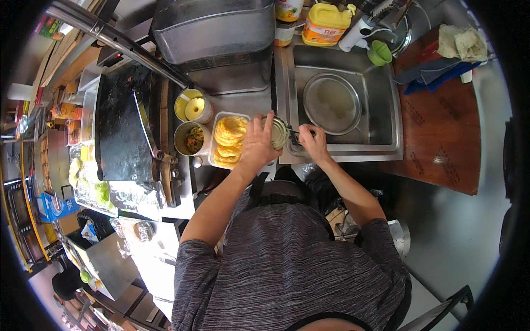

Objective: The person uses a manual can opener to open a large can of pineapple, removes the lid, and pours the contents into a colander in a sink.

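Note:
My left hand [257, 145] grips a metal tin can [278, 135], its ridged lid tilted toward the right. My right hand [314, 142] holds the handle of what appears to be a can opener [294, 135], whose dark head meets the can's rim. How far the lid is cut cannot be made out. Just left of my left hand is a clear plastic container [212, 154] with stacked, round yellow food slices [230, 131]. Beside it stand two opened cans: one [180, 108] has a yellow ring-shaped slice inside, the other [179, 138] holds chopped scraps.
A steel sink [374, 107] on the right contains a round metal pan [307, 101] with cloudy liquid. At left, a long blade [143, 122] lies on a dark griddle [120, 153]. A metal tube [124, 43] crosses above. A yellow detergent jug [325, 22] stands behind the sink.

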### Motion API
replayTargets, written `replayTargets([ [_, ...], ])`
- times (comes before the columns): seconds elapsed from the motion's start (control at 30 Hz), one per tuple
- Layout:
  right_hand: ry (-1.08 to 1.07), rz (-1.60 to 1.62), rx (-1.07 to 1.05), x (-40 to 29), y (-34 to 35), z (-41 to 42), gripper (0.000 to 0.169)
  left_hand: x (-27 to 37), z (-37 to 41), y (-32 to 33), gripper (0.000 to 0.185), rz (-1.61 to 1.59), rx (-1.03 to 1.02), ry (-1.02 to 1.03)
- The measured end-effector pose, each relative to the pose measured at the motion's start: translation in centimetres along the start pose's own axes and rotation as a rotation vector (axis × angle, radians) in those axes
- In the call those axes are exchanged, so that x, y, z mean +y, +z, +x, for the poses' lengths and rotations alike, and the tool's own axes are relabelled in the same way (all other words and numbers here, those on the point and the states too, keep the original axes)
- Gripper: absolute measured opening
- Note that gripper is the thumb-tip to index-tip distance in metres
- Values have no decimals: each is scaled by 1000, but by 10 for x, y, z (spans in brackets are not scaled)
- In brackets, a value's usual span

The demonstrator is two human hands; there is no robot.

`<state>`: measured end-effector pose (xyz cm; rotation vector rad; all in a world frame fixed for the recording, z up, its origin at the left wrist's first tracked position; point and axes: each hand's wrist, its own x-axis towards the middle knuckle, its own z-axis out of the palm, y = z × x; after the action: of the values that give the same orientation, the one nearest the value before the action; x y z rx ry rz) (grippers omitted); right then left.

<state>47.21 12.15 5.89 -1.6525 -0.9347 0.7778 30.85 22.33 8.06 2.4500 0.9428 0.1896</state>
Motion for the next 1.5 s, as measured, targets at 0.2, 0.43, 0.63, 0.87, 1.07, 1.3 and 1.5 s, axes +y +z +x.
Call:
replayTargets([
  [0.2,689,558,51,7,1,25,53,-4,-3,5,105,-13,18,-22],
  [0.43,67,52,83,3,9,3,50,0,-1,0,107,-26,-13,-71],
  [0.63,257,151,56,-1,4,16,51,2,1,2,107,46,39,-51],
  [0.87,320,244,-19,-3,1,11,50,3,0,5,106,11,29,-91],
  [1.07,80,32,95,-2,10,-7,43,4,0,3,105,-25,2,-100],
  [1.3,395,236,137,-9,10,6,55,4,1,6,108,-17,-13,-125],
  [1.5,449,370,146,3,11,7,56,-7,6,-11,109,6,-189,-20],
])
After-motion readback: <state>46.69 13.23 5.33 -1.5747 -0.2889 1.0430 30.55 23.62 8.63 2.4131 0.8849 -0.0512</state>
